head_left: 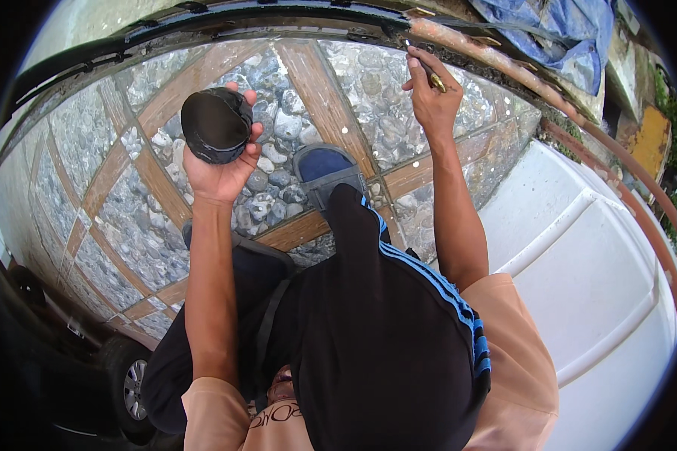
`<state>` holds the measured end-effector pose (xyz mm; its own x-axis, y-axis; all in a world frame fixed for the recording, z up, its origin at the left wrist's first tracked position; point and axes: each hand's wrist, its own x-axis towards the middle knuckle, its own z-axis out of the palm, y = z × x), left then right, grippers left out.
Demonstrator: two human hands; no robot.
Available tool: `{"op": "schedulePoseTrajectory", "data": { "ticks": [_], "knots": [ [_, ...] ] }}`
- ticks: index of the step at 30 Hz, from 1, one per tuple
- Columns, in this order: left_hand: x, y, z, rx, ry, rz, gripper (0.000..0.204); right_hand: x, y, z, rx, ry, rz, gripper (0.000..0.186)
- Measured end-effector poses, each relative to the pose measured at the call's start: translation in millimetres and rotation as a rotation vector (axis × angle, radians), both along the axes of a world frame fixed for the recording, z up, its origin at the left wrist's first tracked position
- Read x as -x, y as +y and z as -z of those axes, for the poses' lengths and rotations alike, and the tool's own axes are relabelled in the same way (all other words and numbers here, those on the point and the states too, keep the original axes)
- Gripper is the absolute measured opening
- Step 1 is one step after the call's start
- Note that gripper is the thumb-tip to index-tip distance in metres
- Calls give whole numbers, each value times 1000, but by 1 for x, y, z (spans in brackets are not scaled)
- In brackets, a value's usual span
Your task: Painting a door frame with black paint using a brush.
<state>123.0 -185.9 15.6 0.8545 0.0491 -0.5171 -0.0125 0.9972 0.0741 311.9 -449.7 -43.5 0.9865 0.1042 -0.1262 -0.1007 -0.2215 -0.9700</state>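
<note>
A black cup (215, 126) rests in my left hand (220, 179), its dark open mouth facing up and my fingers curled round its right side. What it holds is too dark to make out. Out at the far right, my right hand (435, 105) is closed on a slim paintbrush (435, 80) with a gold and dark handle. The brush's pale tip end is close to a long metal rail (459, 34), and I cannot tell whether they touch. Toward the left this rail is black; toward the right it is bare reddish brown.
Pebbled paving with brown tile strips (320, 86) lies beneath me, dotted with white spots. My sandalled foot (327, 165) stands on it. A white ridged panel (579, 278) is at my right, a blue tarp (553, 34) beyond the rail, and a black car (75, 361) at lower left.
</note>
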Motion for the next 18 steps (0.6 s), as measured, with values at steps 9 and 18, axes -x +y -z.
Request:
{"op": "schedulePoseTrajectory", "data": {
  "ticks": [9,18],
  "knots": [
    [-22,-15,-3,-26,19,50,54,-14,-22,-5,34,71,162,17],
    [-38,-27,-1,-33,-9,38,58,-1,-22,-50,2,65,116,19]
  ]
}}
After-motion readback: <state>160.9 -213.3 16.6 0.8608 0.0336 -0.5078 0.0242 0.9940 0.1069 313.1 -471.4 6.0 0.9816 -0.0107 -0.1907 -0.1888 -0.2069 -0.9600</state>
